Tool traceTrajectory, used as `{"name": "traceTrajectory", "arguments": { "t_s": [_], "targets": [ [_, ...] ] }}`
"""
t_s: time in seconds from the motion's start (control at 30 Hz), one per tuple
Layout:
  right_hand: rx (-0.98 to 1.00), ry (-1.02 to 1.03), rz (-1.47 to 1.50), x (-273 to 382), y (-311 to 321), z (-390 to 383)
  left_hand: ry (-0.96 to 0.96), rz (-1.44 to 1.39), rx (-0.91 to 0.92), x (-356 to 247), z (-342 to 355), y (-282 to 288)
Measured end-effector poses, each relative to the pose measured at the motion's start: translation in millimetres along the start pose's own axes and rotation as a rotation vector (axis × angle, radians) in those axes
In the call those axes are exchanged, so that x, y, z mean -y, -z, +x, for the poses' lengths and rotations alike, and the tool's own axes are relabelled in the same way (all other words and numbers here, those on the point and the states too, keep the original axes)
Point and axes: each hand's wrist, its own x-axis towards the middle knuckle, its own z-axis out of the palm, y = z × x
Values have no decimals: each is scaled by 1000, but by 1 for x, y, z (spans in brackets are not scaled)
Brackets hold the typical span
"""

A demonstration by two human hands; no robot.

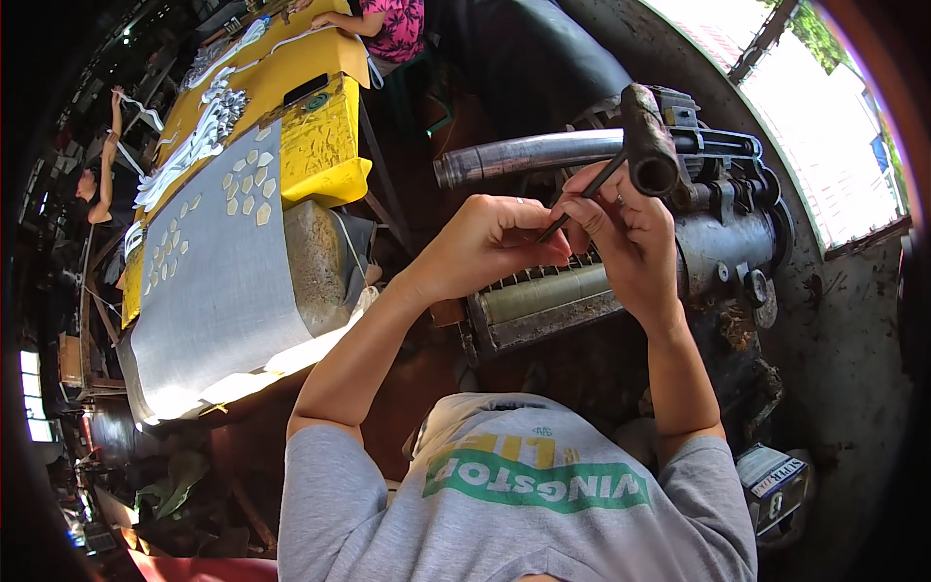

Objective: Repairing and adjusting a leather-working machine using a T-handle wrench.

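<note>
A thin dark rod (599, 186) slants down to the left between my hands. My right hand (630, 228) is closed around it, thumb and fingers gripping its middle. At the rod's lower tip, the fingers of my left hand (495, 242) are pinched together; what lies between them is hidden. The rod's upper end meets a rusty, hollow-ended metal cylinder (648, 141), and I cannot tell whether the two are joined. Just beyond my hands lies a shiny metal tube (524, 157), part of or resting on a machine with a grey metal drum (727, 250). Below my hands runs a pale roller (543, 293).
To the left, a long table carries a yellow cover (320, 136), a grey sheet (218, 310) with several pale pentagon pieces (264, 213), a dark phone (305, 89) and white straps (199, 141). Two people (393, 29) work along it. A box (773, 477) stands at lower right.
</note>
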Motion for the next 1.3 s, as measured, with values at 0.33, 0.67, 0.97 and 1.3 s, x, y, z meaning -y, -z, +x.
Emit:
{"name": "traceTrajectory", "arguments": {
  "t_s": [0.33,0.67,0.97,1.3],
  "targets": [
    [58,14,7,4,0,5,-57,17,-46,1,-3,1],
    [24,38,-39,3,-1,6,-37,53,-171,4,-9,-4],
    [75,-3,58,7,-3,11,-82,0,-109,7,-6,1],
    [-27,38,17,-9,0,8,8,165,-127,11,-5,0]
  ]
}}
